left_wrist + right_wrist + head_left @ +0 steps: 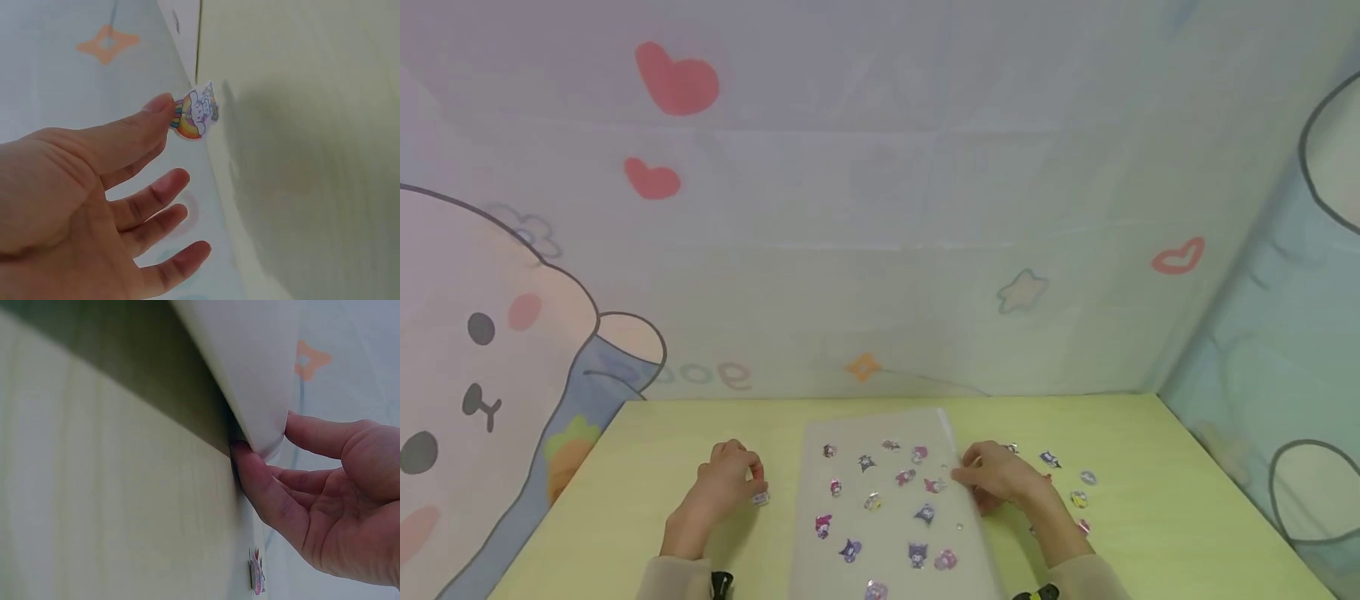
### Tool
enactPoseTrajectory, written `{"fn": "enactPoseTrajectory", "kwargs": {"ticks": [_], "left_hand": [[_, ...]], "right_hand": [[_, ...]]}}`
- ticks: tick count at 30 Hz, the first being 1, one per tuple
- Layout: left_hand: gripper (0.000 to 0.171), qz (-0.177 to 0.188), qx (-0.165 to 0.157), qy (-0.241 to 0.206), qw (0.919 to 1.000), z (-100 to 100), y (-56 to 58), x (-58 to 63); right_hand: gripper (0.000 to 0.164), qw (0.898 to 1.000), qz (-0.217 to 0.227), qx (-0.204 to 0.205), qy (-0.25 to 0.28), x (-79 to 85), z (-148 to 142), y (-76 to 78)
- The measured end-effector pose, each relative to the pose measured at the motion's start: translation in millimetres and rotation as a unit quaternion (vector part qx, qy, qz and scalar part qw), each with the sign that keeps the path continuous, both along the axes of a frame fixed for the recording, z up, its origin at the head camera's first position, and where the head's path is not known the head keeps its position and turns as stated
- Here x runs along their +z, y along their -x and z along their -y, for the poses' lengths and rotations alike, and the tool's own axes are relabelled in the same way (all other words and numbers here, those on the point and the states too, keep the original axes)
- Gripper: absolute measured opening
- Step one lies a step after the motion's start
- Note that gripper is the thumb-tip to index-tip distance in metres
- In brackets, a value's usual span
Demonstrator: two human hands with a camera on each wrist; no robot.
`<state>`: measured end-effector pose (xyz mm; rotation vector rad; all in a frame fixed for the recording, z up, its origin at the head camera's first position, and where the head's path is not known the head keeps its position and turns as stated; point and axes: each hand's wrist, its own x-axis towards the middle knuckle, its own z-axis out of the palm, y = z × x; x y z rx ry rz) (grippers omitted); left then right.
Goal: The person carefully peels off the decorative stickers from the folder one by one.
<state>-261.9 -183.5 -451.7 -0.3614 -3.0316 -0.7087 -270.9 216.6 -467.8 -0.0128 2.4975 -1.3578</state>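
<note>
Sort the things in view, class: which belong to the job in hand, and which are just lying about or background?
Job in hand:
sticker pinched by the left hand
white sheet, its edge held by the right hand
stickers on the sheet
loose stickers right of it, probably

Background:
printed backdrop
yellow table, only the work surface

Wrist views are looking kinda dim and soft, and a dark shadow's falling across the tabletop [144, 512] by the white sheet [256, 362].

Faint printed letters [702, 375], 3 legible as "oog", on the pale backdrop cloth [880, 183], beside the printed blue sleeve [613, 364]
</note>
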Motion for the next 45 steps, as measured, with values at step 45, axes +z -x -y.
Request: {"fn": "enactPoseTrajectory", "kwargs": {"ticks": [45], "left_hand": [[0.028,0.002,0.003,0.030,0.9995,-25,-12.4,8.4]], "right_hand": [[0.038,1.000,-0.005,-0.001,-0.006,-1.1,1,0.0]]}}
